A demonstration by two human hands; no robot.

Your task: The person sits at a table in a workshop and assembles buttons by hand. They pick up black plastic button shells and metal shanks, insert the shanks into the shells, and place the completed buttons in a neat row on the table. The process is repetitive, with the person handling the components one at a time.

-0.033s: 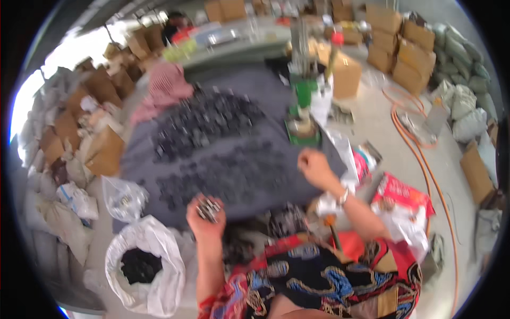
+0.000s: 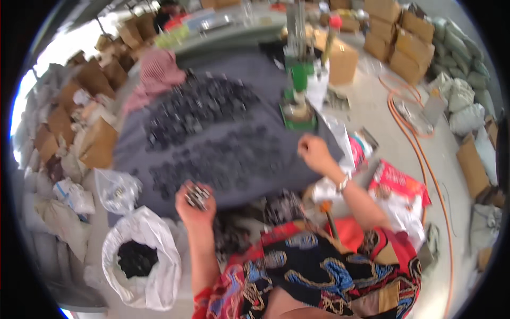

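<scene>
Pretty sure we're in a small workshop or warehouse here: we've got stacked cardboard boxes (image 2: 390, 37) and stuffed sacks (image 2: 462, 80) along the walls, a grey surface (image 2: 249, 80) covered in small dark parts (image 2: 212, 133), a green bench press (image 2: 297, 90), and open white bags (image 2: 141, 255) on the floor.

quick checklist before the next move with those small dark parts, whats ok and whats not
1. Left hand holds a cluster of small dark parts: ok.
2. Right hand at the grey cloth's right edge; holding anything: cannot tell.
3. Dark parts spread across the cloth, within reach: ok.
4. White sack beside the left forearm open, dark pieces inside: ok.
5. Green press stand clear of both hands: ok.
6. Picture sharp enough to check each part: not ok, blurred.
</scene>
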